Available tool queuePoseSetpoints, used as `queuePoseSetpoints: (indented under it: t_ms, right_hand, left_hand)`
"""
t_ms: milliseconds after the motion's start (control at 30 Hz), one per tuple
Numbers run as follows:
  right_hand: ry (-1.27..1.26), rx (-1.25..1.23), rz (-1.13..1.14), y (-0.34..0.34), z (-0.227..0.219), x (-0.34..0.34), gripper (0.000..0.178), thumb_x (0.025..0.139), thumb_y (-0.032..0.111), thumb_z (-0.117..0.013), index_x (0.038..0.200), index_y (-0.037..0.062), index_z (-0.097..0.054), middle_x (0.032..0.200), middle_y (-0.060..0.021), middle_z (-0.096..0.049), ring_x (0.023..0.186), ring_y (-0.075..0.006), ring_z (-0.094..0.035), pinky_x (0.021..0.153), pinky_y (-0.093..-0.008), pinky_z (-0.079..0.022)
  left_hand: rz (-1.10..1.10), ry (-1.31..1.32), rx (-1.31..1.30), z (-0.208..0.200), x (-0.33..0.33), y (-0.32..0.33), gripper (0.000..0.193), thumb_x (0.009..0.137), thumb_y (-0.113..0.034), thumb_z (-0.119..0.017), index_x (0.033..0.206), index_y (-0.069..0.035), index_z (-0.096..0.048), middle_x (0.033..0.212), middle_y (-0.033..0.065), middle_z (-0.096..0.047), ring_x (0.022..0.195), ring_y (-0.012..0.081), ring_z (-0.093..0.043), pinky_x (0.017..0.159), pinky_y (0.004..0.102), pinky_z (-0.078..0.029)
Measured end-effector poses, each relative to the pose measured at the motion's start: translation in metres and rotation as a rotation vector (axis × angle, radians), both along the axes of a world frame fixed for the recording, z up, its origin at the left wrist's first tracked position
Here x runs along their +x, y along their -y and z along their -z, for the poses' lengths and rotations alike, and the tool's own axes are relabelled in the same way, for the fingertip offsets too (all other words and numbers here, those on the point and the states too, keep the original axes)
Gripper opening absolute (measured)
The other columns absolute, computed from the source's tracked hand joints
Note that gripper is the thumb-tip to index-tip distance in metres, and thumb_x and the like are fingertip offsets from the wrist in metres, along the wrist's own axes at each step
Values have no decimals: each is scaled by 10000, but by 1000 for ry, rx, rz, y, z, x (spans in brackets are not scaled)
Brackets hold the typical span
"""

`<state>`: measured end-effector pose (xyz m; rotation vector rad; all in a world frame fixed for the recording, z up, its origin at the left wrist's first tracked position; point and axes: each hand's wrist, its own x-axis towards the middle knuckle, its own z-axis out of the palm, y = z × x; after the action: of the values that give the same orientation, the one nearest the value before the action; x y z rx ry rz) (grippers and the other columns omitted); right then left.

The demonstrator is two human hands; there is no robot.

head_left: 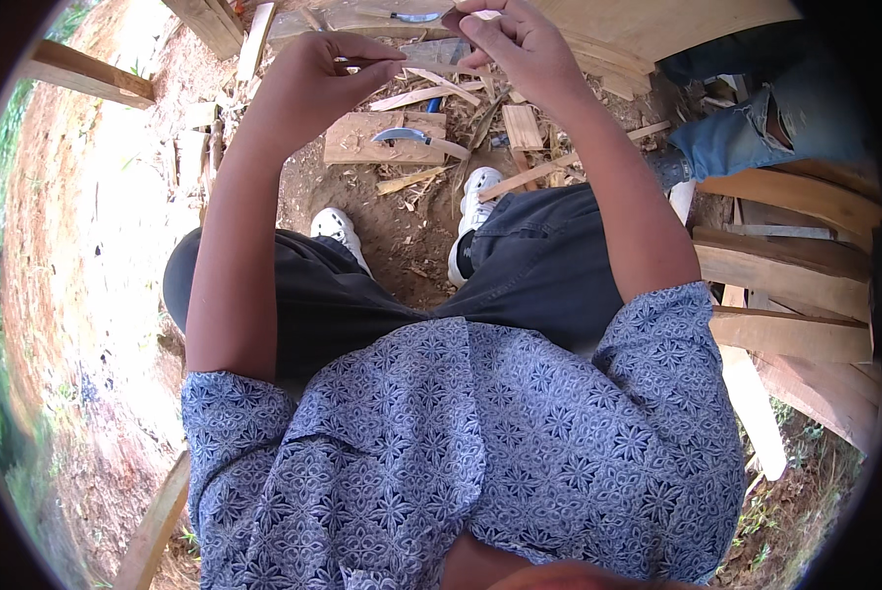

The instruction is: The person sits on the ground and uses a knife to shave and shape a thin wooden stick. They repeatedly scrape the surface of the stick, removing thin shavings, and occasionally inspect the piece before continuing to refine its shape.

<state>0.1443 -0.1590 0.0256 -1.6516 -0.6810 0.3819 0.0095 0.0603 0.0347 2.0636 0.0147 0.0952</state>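
My left hand (318, 84) is closed at the top of the view, thumb and fingers pinching one end of a thin, pale wooden strip (441, 68). The strip runs across to my right hand (529, 49), whose fingers are curled near its other end. A small brown flat piece (454, 19) sticks out from the fingers of my right hand; its kind I cannot make out. Below the hands, a knife (402, 135) with a curved blade and pale handle lies on a wooden board (352, 140) on the ground. A second knife (416, 17) lies farther off.
Wood shavings and offcuts litter the dirt around my white shoes (335, 228). At the right is another person's leg in torn blue jeans (726, 138). Stacked curved planks (785, 270) stand below it. Wooden posts (92, 74) rise at the far left.
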Motion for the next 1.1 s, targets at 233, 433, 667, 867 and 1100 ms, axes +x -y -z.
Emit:
queuePoseSetpoints:
  t_ms: [233,433,667,867,1100]
  right_hand:
    - [-81,-30,36,-8,9,-45,344,1006,302,-637,1257,70,-596,770,-34,-666,603,-93,-619,585,-251,-508]
    - [-249,107,197,-9,8,-46,336,1043,313,-583,1284,80,-559,876,-3,-631,693,-64,-627,531,-199,-470]
    - [-233,133,165,-4,19,-43,310,1011,289,-633,1239,82,-600,838,-28,-660,647,-63,-609,524,-211,-495]
    - [146,-62,230,14,3,-3,238,1016,211,-629,1203,63,-626,865,-36,-690,752,-79,-641,609,-219,-488]
    - [503,-53,84,0,42,-27,230,970,256,-694,1149,112,-706,774,-9,-688,699,-77,-636,622,-279,-496]
  left_hand:
    - [-370,162,-116,-12,0,23,730,914,-293,-771,1473,-9,-398,999,127,-697,778,136,-683,670,261,-576]
    - [-59,-87,-738,33,-1,76,568,1039,-297,-577,1482,-17,-359,1228,179,-601,990,202,-682,826,333,-604]
    - [32,-123,-848,42,6,88,491,1036,-114,-531,1490,-22,-368,1167,164,-668,957,229,-718,878,331,-611]
    - [-44,-271,-591,39,10,69,374,990,-129,-472,1344,-43,-558,970,86,-714,694,110,-638,657,235,-529]
    - [-198,-50,-224,56,18,67,299,1000,-229,-489,1063,-34,-707,768,109,-688,658,224,-625,665,350,-502]
